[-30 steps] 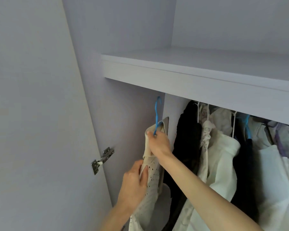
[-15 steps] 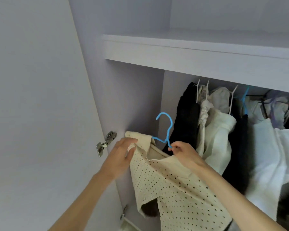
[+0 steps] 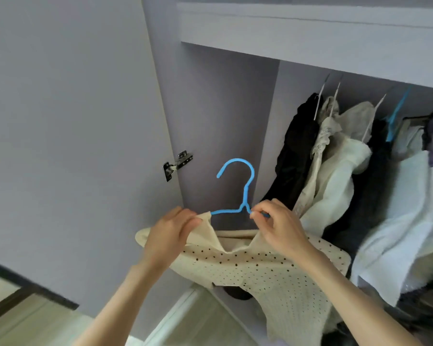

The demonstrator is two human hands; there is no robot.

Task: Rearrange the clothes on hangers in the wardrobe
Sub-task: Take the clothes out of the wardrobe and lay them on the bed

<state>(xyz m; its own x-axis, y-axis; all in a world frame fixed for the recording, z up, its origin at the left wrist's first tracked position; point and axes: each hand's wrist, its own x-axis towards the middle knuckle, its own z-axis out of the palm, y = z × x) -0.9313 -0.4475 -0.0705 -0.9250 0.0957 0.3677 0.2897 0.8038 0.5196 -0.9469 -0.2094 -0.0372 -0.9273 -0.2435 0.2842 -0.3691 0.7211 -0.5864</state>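
Held out in front of the open wardrobe: a cream garment with dark polka dots (image 3: 260, 265) on a blue plastic hanger (image 3: 245, 193), hook upright and free of any rail. Left hand (image 3: 170, 233) pinching the collar edge at the hanger's left arm; right hand (image 3: 277, 226) pinching the hanger's right arm just below the neck. Hands apart, garment draped between and below them. Behind, to the right: a black garment (image 3: 295, 156), a white garment (image 3: 335, 186) and others on hangers. To the left, a lilac door (image 3: 73, 121) with a metal hinge (image 3: 178, 163).
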